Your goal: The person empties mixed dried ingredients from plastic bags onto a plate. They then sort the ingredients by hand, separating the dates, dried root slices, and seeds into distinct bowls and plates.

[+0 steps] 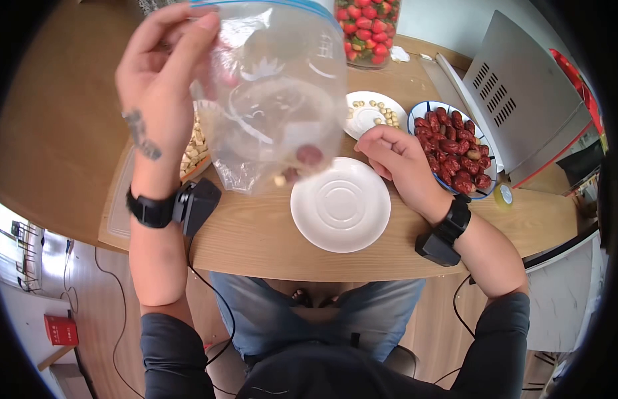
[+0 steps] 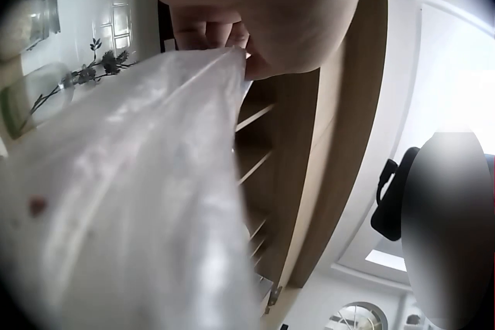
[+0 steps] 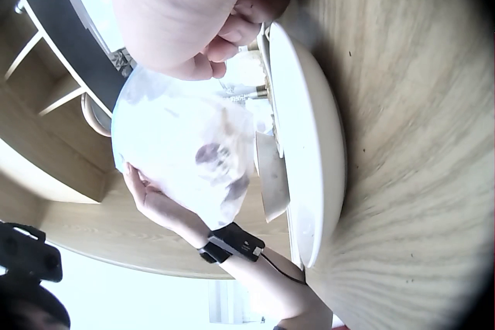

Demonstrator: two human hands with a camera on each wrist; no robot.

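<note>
My left hand (image 1: 159, 86) pinches the top corner of a clear zip bag (image 1: 275, 86) with a blue seal, raised over the table. A dark red date (image 1: 309, 155) and a few pale pieces (image 1: 280, 180) lie low in the bag. In the left wrist view the hand (image 2: 247, 17) grips the bag's edge (image 2: 155, 175). My right hand (image 1: 405, 166), fingers loosely bent and holding nothing, is beside an empty white plate (image 1: 340, 233). The right wrist view shows that hand (image 3: 193, 13) above the bag (image 3: 182, 129) and near the plate (image 3: 313, 136).
Behind are a small plate (image 1: 362, 126) of pale seeds and a jar of strawberries (image 1: 369, 30). A bowl of dates (image 1: 455, 143) is at the right, near a tape roll (image 1: 503, 194) and a grey metal panel (image 1: 521, 86). Pale cubes (image 1: 194, 149) sit in a dish at the left.
</note>
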